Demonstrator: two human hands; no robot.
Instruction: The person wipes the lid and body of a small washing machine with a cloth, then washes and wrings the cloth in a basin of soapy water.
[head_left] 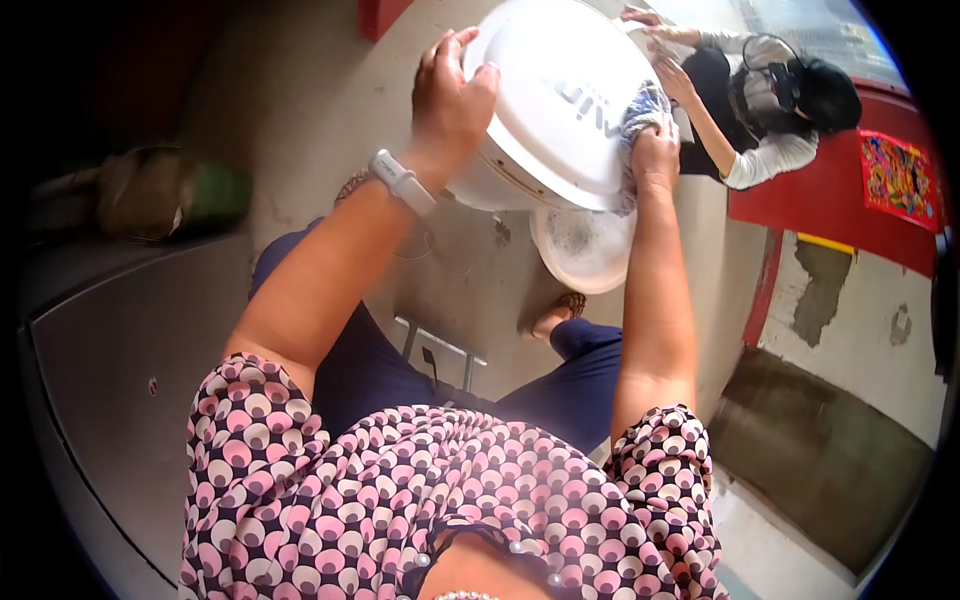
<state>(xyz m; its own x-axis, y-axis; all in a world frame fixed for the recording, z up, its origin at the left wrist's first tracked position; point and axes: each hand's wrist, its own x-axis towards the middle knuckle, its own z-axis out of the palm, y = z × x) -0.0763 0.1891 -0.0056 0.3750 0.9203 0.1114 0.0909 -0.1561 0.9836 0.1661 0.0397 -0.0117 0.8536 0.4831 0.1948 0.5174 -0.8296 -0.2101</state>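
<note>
A large white round drum-like object point(550, 95) with grey lettering on its flat face is held tilted in front of me. My left hand point(452, 108) is closed on its left rim, thumb over the edge. In my right hand point(655, 158) is a bunched blue-and-white cloth point(640, 125), pressed against the right rim. The fingers of that hand are partly hidden by the cloth and wrist. Below the object, partly covered by it, a white basin point(585, 255) of foamy water stands on the floor between my feet.
A co-worker point(765, 100) with a head-worn camera bends at the upper right, both hands near the white object's far side. A red panel point(830, 190) with a colourful print stands behind. A metal cabinet point(150, 370) is at my left, near a green-and-brown bundle point(175, 195).
</note>
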